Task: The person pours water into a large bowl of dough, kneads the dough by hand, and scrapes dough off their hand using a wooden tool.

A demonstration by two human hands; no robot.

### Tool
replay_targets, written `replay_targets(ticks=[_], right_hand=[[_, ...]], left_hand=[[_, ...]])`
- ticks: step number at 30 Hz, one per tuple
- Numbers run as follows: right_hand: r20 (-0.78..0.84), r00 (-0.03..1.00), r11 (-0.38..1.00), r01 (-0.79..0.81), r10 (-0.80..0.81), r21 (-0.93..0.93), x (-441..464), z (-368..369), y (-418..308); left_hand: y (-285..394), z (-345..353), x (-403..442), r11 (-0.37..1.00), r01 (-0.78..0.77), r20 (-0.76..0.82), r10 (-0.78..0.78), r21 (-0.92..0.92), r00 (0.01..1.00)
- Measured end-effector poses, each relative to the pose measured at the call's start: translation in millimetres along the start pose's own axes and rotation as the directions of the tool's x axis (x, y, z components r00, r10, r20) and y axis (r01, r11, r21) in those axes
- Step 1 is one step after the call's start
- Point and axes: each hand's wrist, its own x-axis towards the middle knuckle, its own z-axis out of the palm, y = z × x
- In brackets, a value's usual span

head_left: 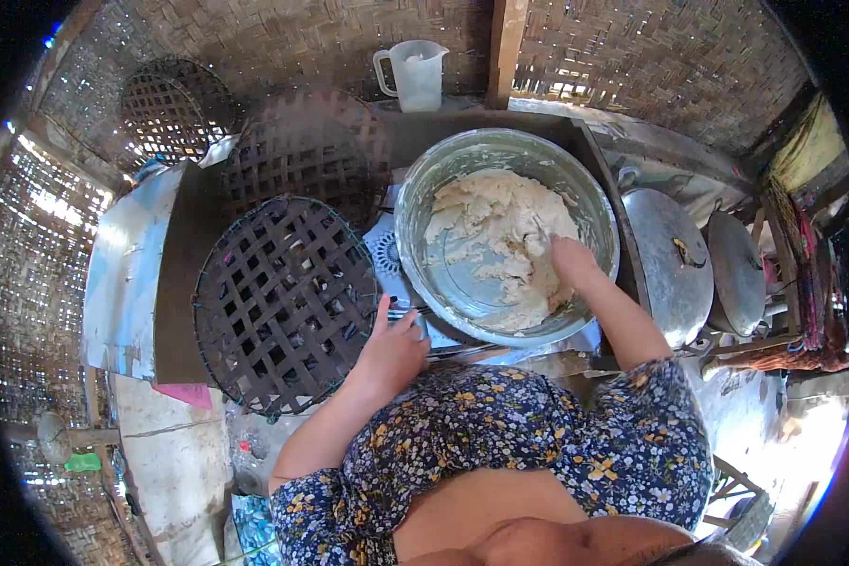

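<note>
A large metal basin (408,274) stands in front of me with pale, sticky dough (500,203) heaped toward its far and right sides. My right hand (574,260) is down inside the basin, its fingers closed at the dough and partly hidden by it. Between the basin and a round woven tray (283,302), my left hand (394,349) is curled round a small greyish object (413,322) by the basin's near left rim. Most of that object is covered by the fingers, and its kind is unclear.
A second woven tray (302,156) lies behind the first, with another (174,108) against the bamboo wall. A translucent plastic jug (420,77) stands at the back. To the right are large lidded metal pots (668,259). A blue-white panel (127,274) borders the left side.
</note>
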Motion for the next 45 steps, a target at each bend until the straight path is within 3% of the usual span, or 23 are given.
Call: replay_targets(ticks=[1, 4, 5, 7, 9, 10, 12, 15, 18, 21, 25, 29, 33, 34, 35, 36, 37, 38, 39, 41, 42, 43, 45], right_hand=[[0.100, 0.994, 0.996, 0.042, -0.034, -0.079, 5.1, 10.5, 10.5], [0.019, 0.983, 0.972, 0.180, -0.185, 0.148, 4.5, -41.3, 23.1], [0.047, 0.996, 0.931, 0.048, -0.070, 0.363, -3.5, -67.4, 15.4], [0.182, 0.974, 0.674, -0.223, 0.132, 0.705, -24.6, -107.6, -11.3], [0.178, 0.976, 0.272, -0.207, 0.127, 0.940, -32.0, -103.3, -32.0], [0.176, 0.976, 0.043, -0.182, 0.127, 0.982, -36.7, -101.3, -44.3], [0.124, 0.986, -0.203, -0.099, 0.112, 0.974, -47.4, -98.3, -81.1], [0.132, 0.989, -0.414, -0.094, 0.062, 0.905, -54.0, -93.6, -118.9], [0.145, 0.987, -0.508, -0.089, 0.072, 0.857, -57.8, -98.9, -131.8], [0.205, 0.979, -0.449, -0.181, 0.005, 0.875, -48.9, -94.6, -106.7], [0.210, 0.976, -0.446, -0.212, -0.055, 0.870, -38.0, -84.0, -87.4], [0.166, 0.986, -0.581, -0.128, 0.013, 0.804, -24.1, -88.8, -74.8], [0.081, 0.990, -0.499, -0.013, 0.115, 0.867, 1.0, -83.3, -33.3], [0.059, 0.980, -0.178, -0.024, 0.191, 0.984, 6.4, -81.7, -23.8], [0.014, 0.967, 0.160, -0.056, 0.253, 0.986, 11.7, -77.6, -14.5], [-0.047, 0.954, 0.476, -0.105, 0.296, 0.873, 12.9, -70.7, -7.7], [-0.272, 0.944, 0.832, -0.005, 0.187, 0.555, 10.7, -55.7, -5.0], [-0.417, 0.909, 0.993, 0.061, -0.015, 0.099, 8.7, -30.1, -5.0], [-0.445, 0.857, 0.919, 0.079, -0.260, -0.386, 6.7, 1.9, -3.2], [-0.132, 0.952, 0.928, 0.230, -0.277, -0.293, 10.5, 53.4, 17.3], [0.104, 0.976, 0.965, 0.207, -0.192, -0.159, 24.8, 41.0, 22.1], [0.350, 0.928, 0.988, 0.152, -0.130, -0.037, 36.0, 22.1, 19.7], [0.317, 0.939, 0.989, 0.102, -0.132, 0.110, 39.2, -39.4, 5.7]], left_hand=[[-2.1, -3.9, -5.8, 0.998, -0.017, -0.081, 0.012, -0.068, 0.997], [-3.3, -21.4, -22.2, 0.956, -0.054, -0.282, -0.031, -0.289, 0.959], [-4.1, -26.3, -24.6, 0.928, -0.060, -0.312, -0.063, -0.367, 0.948], [-3.5, -27.1, -23.3, 0.841, -0.083, -0.350, -0.131, -0.535, 0.927], [2.8, -24.8, -9.5, 0.711, -0.129, -0.364, -0.189, -0.692, 0.912], [7.9, -21.5, 3.2, 0.623, -0.131, -0.335, -0.221, -0.771, 0.916], [22.8, -12.6, 37.0, 0.423, -0.135, -0.267, -0.271, -0.896, 0.925], [30.3, -17.1, 72.0, 0.161, -0.099, -0.130, -0.198, -0.982, 0.971], [36.2, -30.1, 73.5, -0.328, 0.017, 0.084, -0.192, -0.944, 0.978], [30.2, -27.4, 70.1, -0.181, 0.032, 0.067, -0.191, -0.983, 0.979], [24.1, -26.1, 62.5, -0.252, 0.058, 0.096, -0.141, -0.966, 0.985], [15.3, -32.7, 49.7, -0.099, 0.088, 0.102, -0.149, -0.991, 0.984], [0.7, -29.1, 18.6, 0.442, -0.019, -0.160, -0.283, -0.897, 0.946], [-0.7, -35.5, 2.8, 0.544, -0.006, -0.228, -0.342, -0.839, 0.912], [-5.1, -36.5, -12.0, 0.519, 0.077, -0.189, -0.440, -0.851, 0.878], [-10.3, -37.3, -27.0, 0.487, 0.157, -0.149, -0.532, -0.859, 0.833], [-14.5, -42.0, -40.1, 0.529, 0.258, -0.181, -0.641, -0.808, 0.746], [-20.3, -45.7, -51.2, 0.519, 0.375, -0.169, -0.729, -0.768, 0.663], [-23.3, -50.2, -59.1, 0.421, 0.477, -0.113, -0.829, -0.772, 0.548], [-38.3, -31.3, -73.5, 0.444, 0.641, -0.218, -0.889, -0.626, 0.402], [-44.1, -19.7, -78.7, 0.429, 0.707, -0.217, -0.901, -0.562, 0.375], [-50.6, -7.8, -84.7, 0.403, 0.770, -0.210, -0.915, -0.495, 0.344], [-58.2, 8.0, -89.2, 0.364, 0.818, -0.174, -0.931, -0.444, 0.320]])
